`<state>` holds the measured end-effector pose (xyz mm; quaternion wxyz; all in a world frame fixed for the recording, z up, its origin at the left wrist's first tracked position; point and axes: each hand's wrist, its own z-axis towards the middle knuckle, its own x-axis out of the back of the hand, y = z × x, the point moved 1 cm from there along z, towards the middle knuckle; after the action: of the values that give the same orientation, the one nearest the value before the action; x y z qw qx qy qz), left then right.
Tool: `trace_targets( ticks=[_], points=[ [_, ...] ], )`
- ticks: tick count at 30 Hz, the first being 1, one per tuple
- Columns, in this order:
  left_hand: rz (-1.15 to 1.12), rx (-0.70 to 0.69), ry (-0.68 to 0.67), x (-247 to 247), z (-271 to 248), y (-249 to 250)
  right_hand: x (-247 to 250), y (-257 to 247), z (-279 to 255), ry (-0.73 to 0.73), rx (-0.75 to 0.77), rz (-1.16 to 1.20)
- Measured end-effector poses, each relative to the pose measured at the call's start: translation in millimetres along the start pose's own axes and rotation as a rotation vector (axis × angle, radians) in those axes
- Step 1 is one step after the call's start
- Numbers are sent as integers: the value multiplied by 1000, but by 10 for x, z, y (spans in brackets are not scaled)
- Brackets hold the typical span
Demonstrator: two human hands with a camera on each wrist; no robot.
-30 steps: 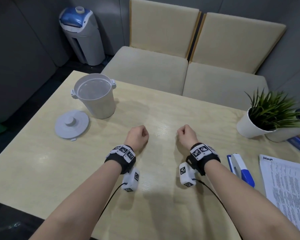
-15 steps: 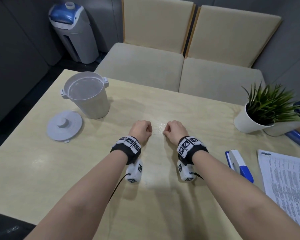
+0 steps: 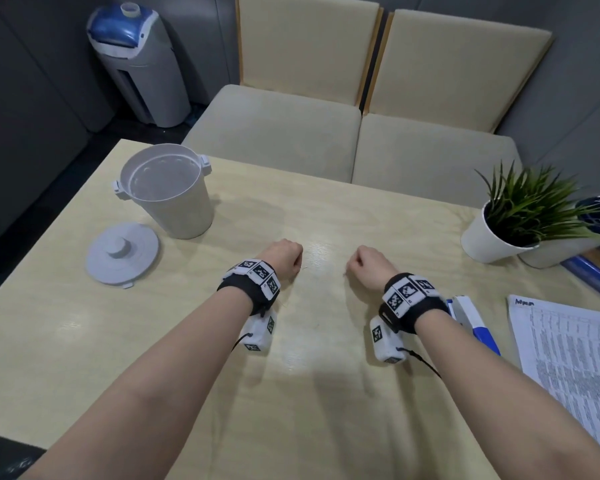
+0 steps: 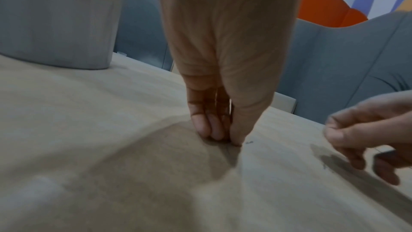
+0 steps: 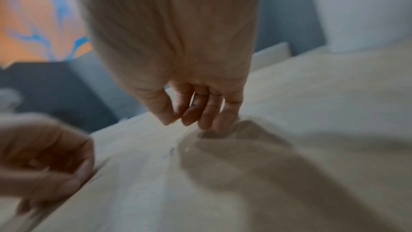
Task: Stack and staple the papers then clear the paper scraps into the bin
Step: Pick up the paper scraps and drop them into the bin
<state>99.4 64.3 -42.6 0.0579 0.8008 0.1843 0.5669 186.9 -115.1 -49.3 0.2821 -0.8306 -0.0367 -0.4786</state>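
My left hand rests on the wooden table as a fist. In the left wrist view its fingertips and thumb are bunched together on the tabletop with nothing visible between them. My right hand is a short way to its right, also curled; its thumb and fingers hang close together over the wood and hold nothing. A tiny dark speck lies between the hands. The printed papers and the blue-and-white stapler lie at the right. The open grey bin stands at the back left.
The bin's lid lies flat in front of the bin. A potted plant in a white pot stands at the back right, with blue items beside it. Two beige seats lie beyond the far table edge.
My hands came close together in the middle half a second ago. They have now drawn apart again, both still curled.
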Motion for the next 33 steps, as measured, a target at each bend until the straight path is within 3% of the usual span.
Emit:
trace_targets(
  ticks=[4,10,29,31,33],
  points=[
    [-2,-1,16,-63,-31,-23,-60,233,-161,144,-89,116],
    [-65,-3,41,-119,-44,-81,-200,125,-212,198,-8,122],
    [-148,22,-4,-59,-28,-81,-67,19,-115,-1,101,-177],
    [-129,23,-18,-57,-20,-69,-26,-2,-126,0,86,-96],
    [-115,30,-32,-59,-19,-69,21,61,-114,69,11,158]
  ],
)
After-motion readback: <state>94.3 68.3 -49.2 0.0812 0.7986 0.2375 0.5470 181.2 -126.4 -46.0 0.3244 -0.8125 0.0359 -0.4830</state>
